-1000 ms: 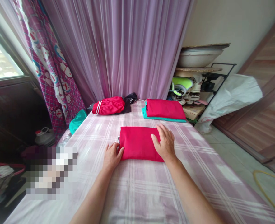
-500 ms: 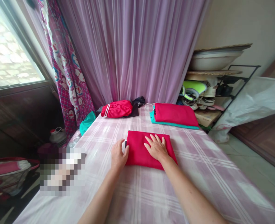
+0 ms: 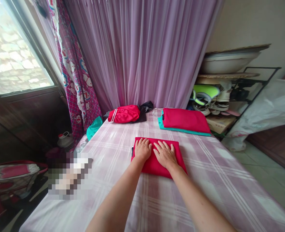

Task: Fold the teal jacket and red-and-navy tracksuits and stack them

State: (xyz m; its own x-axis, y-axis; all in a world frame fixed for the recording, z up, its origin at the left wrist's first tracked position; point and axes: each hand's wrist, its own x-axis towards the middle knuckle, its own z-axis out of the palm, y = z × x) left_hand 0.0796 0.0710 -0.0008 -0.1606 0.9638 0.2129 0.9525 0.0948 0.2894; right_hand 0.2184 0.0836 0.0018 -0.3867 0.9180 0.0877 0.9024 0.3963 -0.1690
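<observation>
Resting both hands flat on a folded red cloth, left hand and right hand side by side, almost touching, not gripping. Cloth lies under the palms on a plaid sheet. Ahead right of the hands: folded red-and-teal stack. Ahead left: red shorts on dark cloth.

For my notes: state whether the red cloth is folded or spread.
Folded: the red cloth lies as a flat rectangular pad, left hand and right hand resting on top.
</observation>
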